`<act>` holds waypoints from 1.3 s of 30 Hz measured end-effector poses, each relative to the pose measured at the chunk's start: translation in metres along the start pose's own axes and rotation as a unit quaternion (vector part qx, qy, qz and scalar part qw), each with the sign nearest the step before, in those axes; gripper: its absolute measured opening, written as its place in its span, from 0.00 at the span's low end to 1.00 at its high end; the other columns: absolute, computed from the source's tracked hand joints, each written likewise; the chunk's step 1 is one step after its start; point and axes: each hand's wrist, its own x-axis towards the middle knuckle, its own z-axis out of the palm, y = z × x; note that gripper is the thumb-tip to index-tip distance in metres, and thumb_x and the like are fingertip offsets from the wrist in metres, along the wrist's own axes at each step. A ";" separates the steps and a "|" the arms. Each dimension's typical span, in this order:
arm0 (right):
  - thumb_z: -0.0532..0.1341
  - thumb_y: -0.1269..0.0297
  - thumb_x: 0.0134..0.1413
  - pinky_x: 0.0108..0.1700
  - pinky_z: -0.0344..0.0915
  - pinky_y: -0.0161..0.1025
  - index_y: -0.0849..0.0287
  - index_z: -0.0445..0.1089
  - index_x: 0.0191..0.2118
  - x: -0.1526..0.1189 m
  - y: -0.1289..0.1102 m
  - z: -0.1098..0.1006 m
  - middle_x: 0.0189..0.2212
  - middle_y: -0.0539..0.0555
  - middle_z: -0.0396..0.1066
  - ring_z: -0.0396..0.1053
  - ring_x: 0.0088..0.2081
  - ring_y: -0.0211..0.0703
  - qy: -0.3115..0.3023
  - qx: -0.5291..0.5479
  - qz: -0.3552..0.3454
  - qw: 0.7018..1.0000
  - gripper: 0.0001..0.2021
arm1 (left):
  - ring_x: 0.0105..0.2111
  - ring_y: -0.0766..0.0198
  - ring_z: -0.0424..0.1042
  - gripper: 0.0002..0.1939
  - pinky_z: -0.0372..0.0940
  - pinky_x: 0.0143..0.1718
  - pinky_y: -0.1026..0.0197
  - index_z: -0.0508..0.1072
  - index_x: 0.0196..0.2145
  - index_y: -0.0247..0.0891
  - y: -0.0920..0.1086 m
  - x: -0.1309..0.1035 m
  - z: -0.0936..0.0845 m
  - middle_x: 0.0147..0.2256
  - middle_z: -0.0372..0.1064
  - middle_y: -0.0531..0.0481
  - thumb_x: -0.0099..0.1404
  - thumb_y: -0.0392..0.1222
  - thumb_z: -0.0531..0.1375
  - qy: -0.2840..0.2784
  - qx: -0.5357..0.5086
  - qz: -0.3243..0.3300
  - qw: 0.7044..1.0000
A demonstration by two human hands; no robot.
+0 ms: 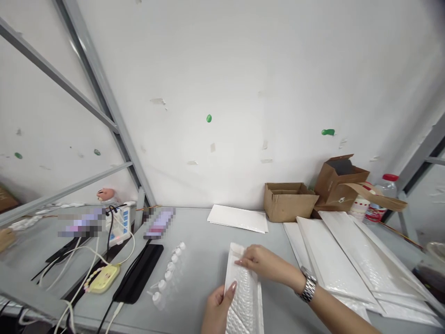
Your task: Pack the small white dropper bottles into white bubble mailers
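Observation:
A white bubble mailer (243, 297) lies upright in front of me on the grey table (198, 250), its flap end pointing away. My left hand (218, 306) grips its left edge, thumb on top of the padded face and the fingers partly hidden beneath. Near the top, my right hand (255, 262) is closed at the flap, with thumb and index finger pressed together there. A metal watch is on the right wrist. To the left stands a row of several small clear bottles with white caps (168, 275).
More white mailers (342, 264) are piled at the right. Flat white sheets (238, 218) lie at the back, beside an open cardboard box (290, 204). A black power bank (139, 273), a yellow device (102, 278), cables and a power strip (120, 225) occupy the left.

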 end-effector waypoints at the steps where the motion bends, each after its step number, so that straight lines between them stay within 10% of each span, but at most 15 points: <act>1: 0.58 0.54 0.51 0.26 0.54 0.34 0.59 0.65 0.14 0.008 -0.006 0.002 0.16 0.48 0.63 0.58 0.21 0.36 0.020 -0.030 -0.017 0.999 0.20 | 0.23 0.64 0.62 0.27 0.55 0.27 0.65 0.69 0.20 0.34 0.000 0.000 -0.003 0.17 0.62 0.53 0.41 0.65 0.61 0.014 0.004 0.003 1.000; 8: 0.57 0.66 0.54 0.40 0.61 0.34 0.55 0.73 0.40 0.090 -0.047 0.058 0.35 0.53 0.70 0.67 0.37 0.39 -0.009 0.024 -0.118 0.993 0.10 | 0.22 0.66 0.57 0.27 0.52 0.27 0.64 0.63 0.18 0.37 0.007 -0.004 -0.018 0.16 0.55 0.57 0.42 0.66 0.59 0.056 0.031 0.017 0.998; 20: 0.62 0.67 0.49 0.40 0.60 0.36 0.55 0.75 0.27 0.139 -0.041 0.130 0.30 0.51 0.72 0.68 0.34 0.39 -0.028 0.037 -0.097 0.994 0.05 | 0.24 0.63 0.64 0.25 0.57 0.30 0.63 0.70 0.21 0.34 0.001 -0.006 -0.031 0.19 0.66 0.52 0.43 0.63 0.61 0.026 -0.022 0.042 0.999; 29: 0.54 0.62 0.55 0.38 0.63 0.36 0.58 0.67 0.32 0.089 -0.049 0.051 0.29 0.51 0.72 0.69 0.33 0.40 0.136 0.170 -0.047 0.975 0.08 | 0.25 0.60 0.68 0.25 0.59 0.29 0.62 0.73 0.23 0.33 -0.001 -0.001 -0.034 0.19 0.69 0.50 0.43 0.62 0.62 0.072 -0.042 0.042 0.996; 34: 0.54 0.59 0.54 0.42 0.59 0.41 0.57 0.68 0.29 0.033 -0.030 0.006 0.30 0.53 0.72 0.67 0.37 0.45 0.198 0.057 0.005 0.979 0.10 | 0.27 0.57 0.71 0.24 0.63 0.35 0.58 0.76 0.28 0.33 0.012 -0.003 -0.016 0.23 0.73 0.46 0.42 0.57 0.65 0.022 -0.092 0.040 0.995; 39: 0.55 0.58 0.51 0.38 0.60 0.39 0.58 0.66 0.25 0.004 -0.013 -0.008 0.25 0.52 0.71 0.68 0.31 0.43 0.151 0.122 0.087 0.977 0.11 | 0.28 0.57 0.71 0.25 0.63 0.35 0.58 0.76 0.29 0.33 0.014 -0.004 0.011 0.25 0.74 0.46 0.41 0.57 0.65 -0.010 -0.054 0.044 0.997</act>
